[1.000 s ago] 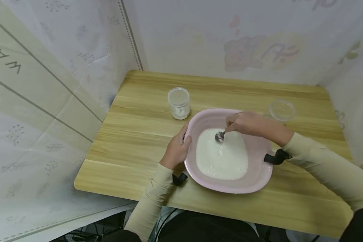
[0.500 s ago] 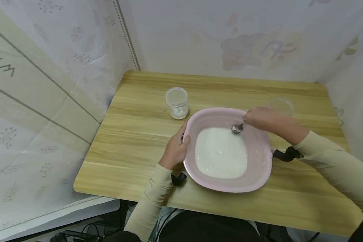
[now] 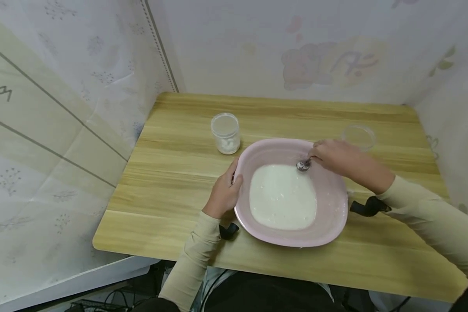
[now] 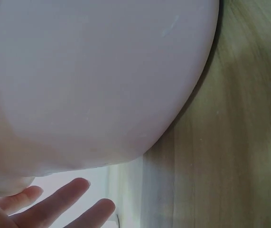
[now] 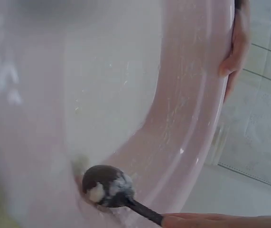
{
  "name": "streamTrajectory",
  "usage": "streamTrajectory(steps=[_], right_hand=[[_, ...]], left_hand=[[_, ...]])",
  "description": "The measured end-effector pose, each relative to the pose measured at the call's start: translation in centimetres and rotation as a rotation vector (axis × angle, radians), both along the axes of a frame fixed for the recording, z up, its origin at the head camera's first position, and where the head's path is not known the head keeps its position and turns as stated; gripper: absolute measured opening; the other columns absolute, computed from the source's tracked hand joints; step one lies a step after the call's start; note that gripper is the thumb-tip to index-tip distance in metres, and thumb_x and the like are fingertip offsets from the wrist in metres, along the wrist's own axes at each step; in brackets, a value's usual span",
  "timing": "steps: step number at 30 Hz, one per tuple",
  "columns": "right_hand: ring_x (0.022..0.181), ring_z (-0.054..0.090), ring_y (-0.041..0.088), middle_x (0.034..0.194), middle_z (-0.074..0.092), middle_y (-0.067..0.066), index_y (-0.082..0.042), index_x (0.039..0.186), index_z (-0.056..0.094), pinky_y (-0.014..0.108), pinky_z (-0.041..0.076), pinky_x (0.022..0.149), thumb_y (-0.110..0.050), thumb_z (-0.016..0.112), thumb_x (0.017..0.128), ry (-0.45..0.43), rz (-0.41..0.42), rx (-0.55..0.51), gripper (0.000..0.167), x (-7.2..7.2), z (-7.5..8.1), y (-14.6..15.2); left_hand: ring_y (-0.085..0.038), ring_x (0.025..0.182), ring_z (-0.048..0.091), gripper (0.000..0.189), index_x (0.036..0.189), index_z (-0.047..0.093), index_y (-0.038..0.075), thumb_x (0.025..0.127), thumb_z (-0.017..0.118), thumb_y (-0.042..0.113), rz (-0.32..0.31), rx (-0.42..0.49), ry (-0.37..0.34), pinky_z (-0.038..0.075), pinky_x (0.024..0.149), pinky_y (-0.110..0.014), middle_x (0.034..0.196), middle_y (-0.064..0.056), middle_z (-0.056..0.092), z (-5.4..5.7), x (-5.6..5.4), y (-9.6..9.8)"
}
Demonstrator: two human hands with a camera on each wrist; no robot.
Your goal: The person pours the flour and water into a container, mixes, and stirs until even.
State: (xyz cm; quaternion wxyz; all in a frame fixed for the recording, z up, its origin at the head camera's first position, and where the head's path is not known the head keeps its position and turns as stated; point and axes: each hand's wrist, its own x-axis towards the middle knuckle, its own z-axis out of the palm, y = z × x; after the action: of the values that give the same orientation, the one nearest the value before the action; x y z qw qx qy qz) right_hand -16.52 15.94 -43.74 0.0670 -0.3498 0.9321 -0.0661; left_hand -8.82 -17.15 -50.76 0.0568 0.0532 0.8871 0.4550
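A pink plastic basin [image 3: 327,225] with white liquid [image 3: 282,197] in its bottom stands on the table. My left hand [image 3: 223,193] grips its left rim, thumb over the edge and other fingers against the outside; several fingertips [image 4: 99,211] show below the basin wall in the left wrist view. Over the back right inner wall, my right hand [image 3: 341,158] holds a metal spoon [image 3: 303,165] by its handle. White clumps cling to the spoon's bowl [image 5: 104,185], which is close to the basin wall in the right wrist view; whether they touch is unclear.
Behind the basin's left corner stands a clear jar [image 3: 225,134] with white pieces in its lower part. A clear round lid-like ring [image 3: 359,138] lies behind my right hand. The wooden table [image 3: 160,182] is bounded by patterned wall sheets [image 3: 234,47] at the back and sides.
My right hand has carried the spoon from above the liquid to the basin's back right wall, then slightly left. My left hand has kept hold of the rim. The head view has shifted a little.
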Motion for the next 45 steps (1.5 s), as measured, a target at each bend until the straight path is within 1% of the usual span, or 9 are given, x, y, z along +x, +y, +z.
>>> streamTrajectory(steps=[6, 11, 16, 19, 23, 27, 34, 39, 45], right_hand=[[0.065, 0.062, 0.023, 0.084, 0.070, 0.014, -0.006, 0.100, 0.078, 0.035, 0.052, 0.051, 0.000, 0.068, 0.096, 0.171, 0.079, -0.029, 0.013, -0.6, -0.4, -0.4], [0.064, 0.064, 0.026, 0.091, 0.072, 0.014, -0.010, 0.109, 0.079, 0.039, 0.052, 0.049, 0.009, 0.068, 0.092, 0.265, 0.175, -0.044, 0.027, -1.0, -0.4, -0.5], [0.062, 0.061, 0.022, 0.096, 0.070, 0.013, -0.010, 0.110, 0.080, 0.033, 0.048, 0.047, 0.016, 0.070, 0.086, 0.338, 0.295, -0.163, 0.037, -1.2, -0.8, 0.1], [0.065, 0.061, 0.018, 0.095, 0.069, 0.011, -0.009, 0.106, 0.081, 0.028, 0.047, 0.048, 0.021, 0.073, 0.080, 0.305, 0.312, -0.239, 0.040, -1.2, -1.1, 0.7], [0.073, 0.066, 0.019, 0.094, 0.069, 0.010, -0.005, 0.103, 0.081, 0.030, 0.053, 0.055, 0.013, 0.078, 0.082, 0.225, 0.264, -0.269, 0.028, -1.1, -1.0, 1.1], [0.077, 0.067, 0.020, 0.093, 0.071, 0.010, -0.002, 0.102, 0.081, 0.034, 0.055, 0.061, 0.004, 0.079, 0.086, 0.152, 0.220, -0.262, 0.017, -0.7, -0.5, 1.3], [0.079, 0.069, 0.025, 0.092, 0.072, 0.015, 0.000, 0.101, 0.081, 0.037, 0.058, 0.066, 0.002, 0.073, 0.092, 0.065, 0.122, -0.171, 0.013, -0.1, 0.7, 1.1], [0.088, 0.072, 0.033, 0.101, 0.072, 0.020, 0.001, 0.108, 0.080, 0.042, 0.062, 0.074, -0.002, 0.069, 0.097, 0.031, 0.045, -0.117, 0.016, 0.0, 0.9, 0.3], [0.083, 0.072, 0.029, 0.098, 0.072, 0.018, 0.001, 0.107, 0.080, 0.036, 0.061, 0.067, 0.002, 0.071, 0.094, 0.078, 0.071, -0.163, 0.016, -0.4, 0.3, -0.5]], left_hand=[[-0.035, 0.121, 0.068, 0.061, 0.167, 0.028, 0.016, 0.108, 0.043, 0.025, -0.021, 0.044, -0.004, 0.058, 0.099, -0.048, 0.159, -0.016, 0.050, -0.1, 0.1, 0.1], [-0.035, 0.121, 0.068, 0.061, 0.166, 0.028, 0.015, 0.108, 0.044, 0.025, -0.016, 0.061, -0.005, 0.059, 0.098, -0.048, 0.160, -0.017, 0.049, 0.1, 0.0, 0.0], [-0.035, 0.122, 0.068, 0.060, 0.166, 0.029, 0.017, 0.108, 0.043, 0.025, -0.010, 0.059, -0.010, 0.058, 0.099, -0.048, 0.160, -0.016, 0.049, 0.2, 0.1, 0.0], [-0.035, 0.122, 0.067, 0.060, 0.166, 0.029, 0.016, 0.109, 0.043, 0.025, -0.010, 0.056, -0.011, 0.058, 0.100, -0.048, 0.158, -0.017, 0.051, 0.2, 0.2, 0.1], [-0.036, 0.123, 0.067, 0.060, 0.166, 0.028, 0.014, 0.109, 0.043, 0.025, -0.007, 0.059, -0.014, 0.058, 0.100, -0.048, 0.157, -0.019, 0.052, 0.2, 0.2, 0.0], [-0.036, 0.123, 0.067, 0.060, 0.166, 0.028, 0.014, 0.109, 0.043, 0.026, -0.001, 0.058, -0.019, 0.058, 0.101, -0.048, 0.157, -0.018, 0.051, 0.2, 0.2, 0.0], [-0.036, 0.122, 0.068, 0.060, 0.166, 0.028, 0.014, 0.109, 0.043, 0.025, -0.005, 0.060, -0.017, 0.058, 0.100, -0.048, 0.156, -0.019, 0.052, 0.1, 0.1, -0.1], [-0.036, 0.119, 0.069, 0.060, 0.166, 0.028, 0.013, 0.109, 0.043, 0.024, -0.013, 0.064, -0.007, 0.059, 0.098, -0.047, 0.152, -0.021, 0.056, 0.2, 0.1, -0.1], [-0.036, 0.120, 0.068, 0.060, 0.166, 0.028, 0.012, 0.109, 0.043, 0.023, -0.018, 0.075, -0.010, 0.060, 0.097, -0.047, 0.155, -0.020, 0.053, 0.2, 0.2, -0.1]])
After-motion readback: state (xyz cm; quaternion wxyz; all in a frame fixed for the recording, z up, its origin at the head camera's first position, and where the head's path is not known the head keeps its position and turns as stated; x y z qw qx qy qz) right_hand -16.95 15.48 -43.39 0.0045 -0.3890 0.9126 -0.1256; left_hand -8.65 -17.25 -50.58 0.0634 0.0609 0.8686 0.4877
